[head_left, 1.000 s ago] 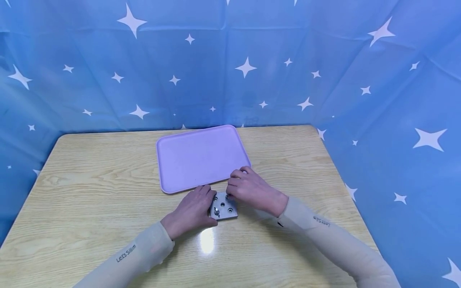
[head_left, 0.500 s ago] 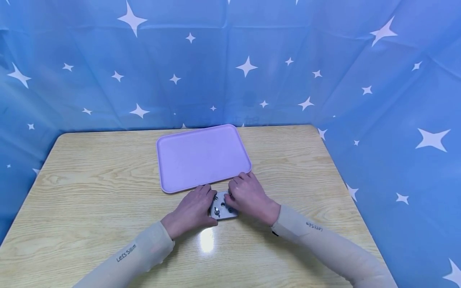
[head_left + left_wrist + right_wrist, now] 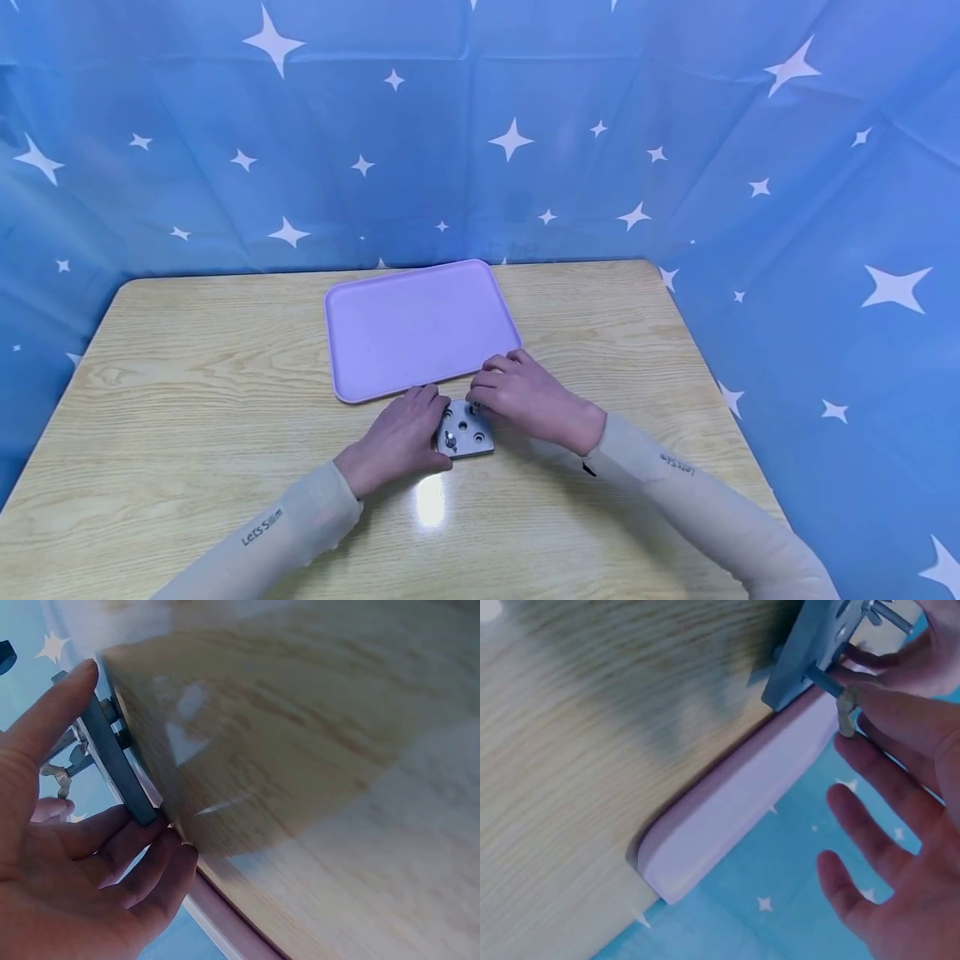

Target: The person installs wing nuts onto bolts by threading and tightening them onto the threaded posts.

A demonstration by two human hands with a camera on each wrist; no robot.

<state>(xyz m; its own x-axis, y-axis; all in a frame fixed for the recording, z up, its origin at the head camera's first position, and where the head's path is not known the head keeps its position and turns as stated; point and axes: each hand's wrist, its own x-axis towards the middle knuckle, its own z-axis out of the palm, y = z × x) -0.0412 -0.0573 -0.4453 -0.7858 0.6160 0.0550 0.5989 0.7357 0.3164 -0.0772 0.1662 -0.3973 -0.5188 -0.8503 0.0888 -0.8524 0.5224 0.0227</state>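
Note:
A small square metal plate (image 3: 467, 446) with several holes sits on the table's middle. My left hand (image 3: 401, 433) holds its left side, thumb at the near edge and fingers at the far edge. At the plate's far right corner, my right hand (image 3: 528, 400) pinches a wing nut (image 3: 846, 712) between thumb and index finger, the other fingers spread loosely. That wing nut is at the outer end of a bolt (image 3: 823, 679) rising from the plate. Another wing nut (image 3: 451, 441) sits low on its bolt at the near left corner. Bolt heads (image 3: 111, 711) show under the plate.
A purple tray (image 3: 420, 333) lies just beyond the plate and both hands. The wooden table (image 3: 210, 367) ends at a blue star-patterned curtain (image 3: 420, 167) behind and on the sides.
My right hand rolled inward over the plate half a second ago, and has since turned back outward to the far right corner. The left hand and the plate have stayed put.

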